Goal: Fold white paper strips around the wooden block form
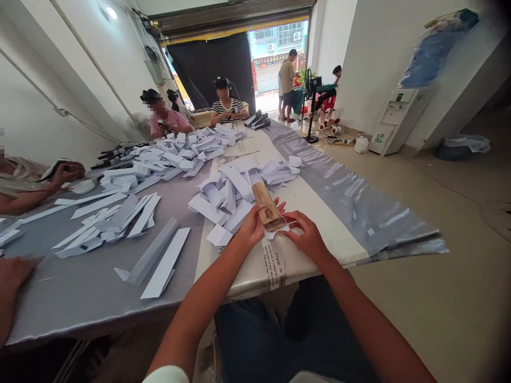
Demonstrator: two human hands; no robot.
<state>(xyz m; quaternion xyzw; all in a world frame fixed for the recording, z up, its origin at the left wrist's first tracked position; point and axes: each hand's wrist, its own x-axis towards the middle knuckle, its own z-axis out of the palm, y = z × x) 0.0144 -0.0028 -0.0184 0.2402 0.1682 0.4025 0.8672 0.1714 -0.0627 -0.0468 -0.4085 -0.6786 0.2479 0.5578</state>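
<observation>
My left hand (pixel 252 225) is wrapped round a narrow wooden block (pixel 265 205), its thumb on the upper face. The block tilts away from me over the table's near edge. White paper (pixel 275 232) shows under and around the block's near end. At that end, my right hand (pixel 302 229) has its fingers closed on the edge of this paper. Just beyond my hands lies a heap of folded white paper pieces (pixel 227 191).
Loose white paper strips (pixel 166 263) lie to the left on the grey tablecloth (pixel 99 290). A larger paper pile (pixel 175 154) sits farther back. Several people sit around the table, one person's hand (pixel 16 274) at the near left. A fan (pixel 308 101) and water dispenser (pixel 401 119) stand beyond.
</observation>
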